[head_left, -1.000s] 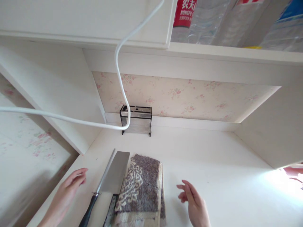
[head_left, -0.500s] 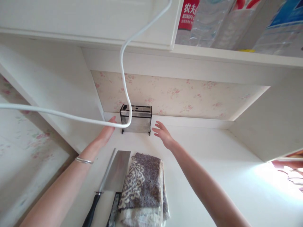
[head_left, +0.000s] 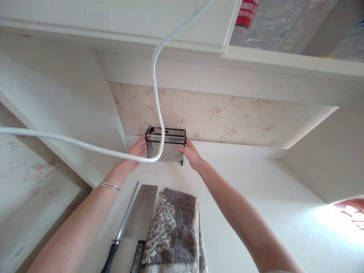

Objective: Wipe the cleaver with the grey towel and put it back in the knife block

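Note:
A metal knife holder [head_left: 170,148] with black edges and slots in its top stands upright against the back wall. My left hand [head_left: 137,150] is closed against its left end, part of the fingers hidden behind the corner. On the right end, my right hand [head_left: 191,152] grips with fingers at the edge and front face. Nearer to me lie a cleaver [head_left: 141,212] with a dark handle, a sharpening steel [head_left: 127,212] with a black handle, and a folded brown and cream towel [head_left: 178,227].
A white cable [head_left: 157,94] hangs across the view, passing in front of the holder. Overhead is a white cabinet [head_left: 113,22] with plastic bottles [head_left: 273,22] on its open shelf. White side panels [head_left: 65,87] enclose the white counter [head_left: 236,182].
Both hands have closed in from beside the knife holder and now grip its two ends. The view has shifted slightly; the tools and towel lie as before.

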### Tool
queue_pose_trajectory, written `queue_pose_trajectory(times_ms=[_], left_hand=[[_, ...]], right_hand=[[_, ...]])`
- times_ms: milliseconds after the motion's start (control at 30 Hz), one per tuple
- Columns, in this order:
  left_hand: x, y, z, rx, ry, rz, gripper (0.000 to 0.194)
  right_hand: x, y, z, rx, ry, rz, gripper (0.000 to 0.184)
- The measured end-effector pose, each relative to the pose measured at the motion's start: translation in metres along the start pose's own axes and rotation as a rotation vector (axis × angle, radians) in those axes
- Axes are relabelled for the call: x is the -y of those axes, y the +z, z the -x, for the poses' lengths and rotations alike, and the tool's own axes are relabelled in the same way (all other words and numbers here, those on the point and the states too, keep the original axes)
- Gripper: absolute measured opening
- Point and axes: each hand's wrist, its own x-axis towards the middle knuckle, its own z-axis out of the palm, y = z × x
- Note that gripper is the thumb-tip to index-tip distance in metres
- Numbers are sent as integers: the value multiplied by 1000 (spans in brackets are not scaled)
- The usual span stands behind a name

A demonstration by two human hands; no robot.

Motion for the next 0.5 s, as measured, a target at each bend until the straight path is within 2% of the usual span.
queue_pose_trajectory(times_ms=[100,200,367,500], left_hand=[[-2,9,11,37,26,21,46],[-4,22,25,84,47,59,50],[-7,54,38,207,109,82,54],[-3,88,38,302,123,49,56]], right_hand=[[-1,-7,2,-39,-31,4,51],[5,-24,5,-115,-89,36,54],[26,-67,16,-203,-245,99,51],[33,-104,28,-253,-296,106,54]])
